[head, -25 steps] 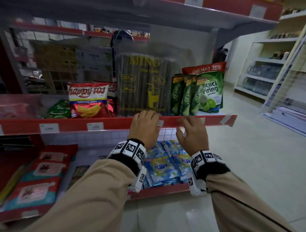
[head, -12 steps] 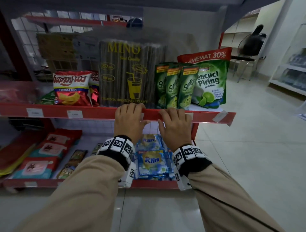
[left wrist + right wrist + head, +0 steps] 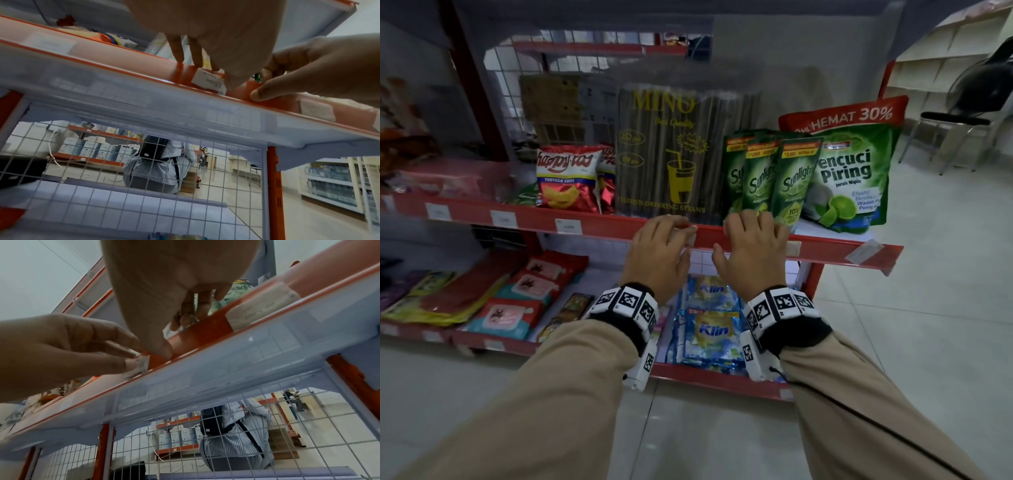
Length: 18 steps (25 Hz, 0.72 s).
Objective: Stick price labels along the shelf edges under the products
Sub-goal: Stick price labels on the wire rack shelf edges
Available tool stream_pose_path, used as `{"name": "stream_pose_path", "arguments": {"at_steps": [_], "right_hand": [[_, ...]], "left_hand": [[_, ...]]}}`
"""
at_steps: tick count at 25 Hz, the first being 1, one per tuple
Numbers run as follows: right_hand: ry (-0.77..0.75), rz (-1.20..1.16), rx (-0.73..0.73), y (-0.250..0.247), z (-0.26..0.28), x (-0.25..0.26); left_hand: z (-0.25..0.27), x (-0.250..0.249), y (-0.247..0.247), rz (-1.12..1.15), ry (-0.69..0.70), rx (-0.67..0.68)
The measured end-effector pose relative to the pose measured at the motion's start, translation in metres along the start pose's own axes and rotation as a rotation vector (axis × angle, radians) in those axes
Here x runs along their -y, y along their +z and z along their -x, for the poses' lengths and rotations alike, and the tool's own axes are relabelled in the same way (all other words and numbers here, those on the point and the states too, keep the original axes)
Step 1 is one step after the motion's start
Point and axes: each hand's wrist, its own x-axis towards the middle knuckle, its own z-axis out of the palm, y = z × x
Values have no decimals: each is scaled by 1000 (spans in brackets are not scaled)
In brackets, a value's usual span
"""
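Note:
The red shelf edge (image 3: 606,224) runs under a Mino straws pack (image 3: 671,154) and green Sunlight pouches (image 3: 767,178). A white price label (image 3: 207,80) lies on that edge below the straws. My left hand (image 3: 674,229) presses the label with straight fingers (image 3: 179,53); the label (image 3: 140,364) also peeks out beside those fingers. Just to the right, my right hand (image 3: 750,229) rests on the edge, fingertips on its top lip and thumb (image 3: 164,350) against its front face. It holds nothing.
More labels sit on the edge at the left (image 3: 568,226) and right (image 3: 792,248); one at the far right end (image 3: 864,251) lifts off. Klin sachets (image 3: 710,329) fill the lower shelf. A person in a striped shirt (image 3: 156,167) stands behind the wire mesh.
My right hand has shifted left, closer to the left hand. The left hand stays on the label. The head view has pulled back and dropped lower.

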Motion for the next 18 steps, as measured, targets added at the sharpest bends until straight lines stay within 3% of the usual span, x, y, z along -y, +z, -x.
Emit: {"name": "stream_pose_path", "arguments": {"at_steps": [7,11,15,18], "right_hand": [[-11,-32,-21,1,2,-1],[-55,-211,-29,0,-2,0],[-182,-260,70,-1,-9,17],[-164,-229,104,-2,-12,23]], "left_hand": [[-13,4,-9,-146,21,33],[-9,1,-11,-225,-3,80],[-9,7,-16,-241,28,116],[-5,20,-18,-186,57,108]]}}
